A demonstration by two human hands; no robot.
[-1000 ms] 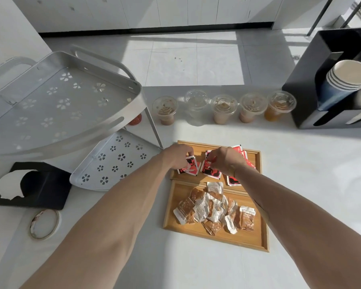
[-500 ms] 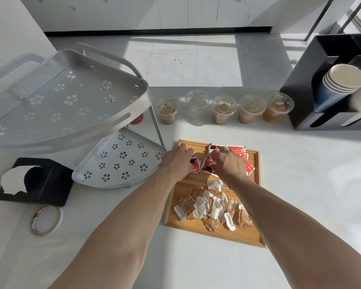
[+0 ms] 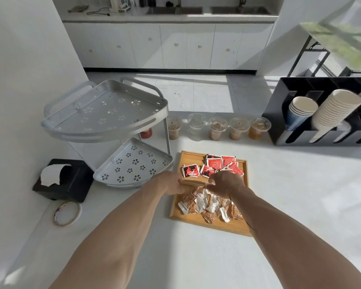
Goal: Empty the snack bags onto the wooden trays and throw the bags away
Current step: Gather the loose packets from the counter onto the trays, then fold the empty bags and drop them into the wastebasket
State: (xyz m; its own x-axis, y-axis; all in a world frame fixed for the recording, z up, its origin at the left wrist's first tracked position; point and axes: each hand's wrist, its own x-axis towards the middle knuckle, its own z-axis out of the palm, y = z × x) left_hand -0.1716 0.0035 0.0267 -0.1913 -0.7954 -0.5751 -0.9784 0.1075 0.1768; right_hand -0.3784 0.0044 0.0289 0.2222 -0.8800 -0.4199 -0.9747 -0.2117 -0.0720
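Observation:
Two wooden trays lie side by side on the white counter. The far tray (image 3: 193, 158) holds several red snack packets (image 3: 215, 164). The near tray (image 3: 227, 227) holds a heap of brown and white snack packets (image 3: 204, 205). My left hand (image 3: 171, 185) hovers at the left end of the seam between the trays, fingers loosely curled, with nothing seen in it. My right hand (image 3: 225, 184) hovers over the same seam further right, fingers loosely curled above the brown packets. No snack bag is in view.
A two-tier metal corner shelf (image 3: 113, 113) stands left of the trays. Several lidded drink cups (image 3: 217, 128) line the counter's far edge. A black cup dispenser (image 3: 321, 138) is at the right. A black tissue box (image 3: 71, 180) and a tape roll (image 3: 66, 213) lie at the left.
Both hands have drawn back from the red packets on the far tray toward me, to the seam between the trays. The camera has tilted up, showing more of the room.

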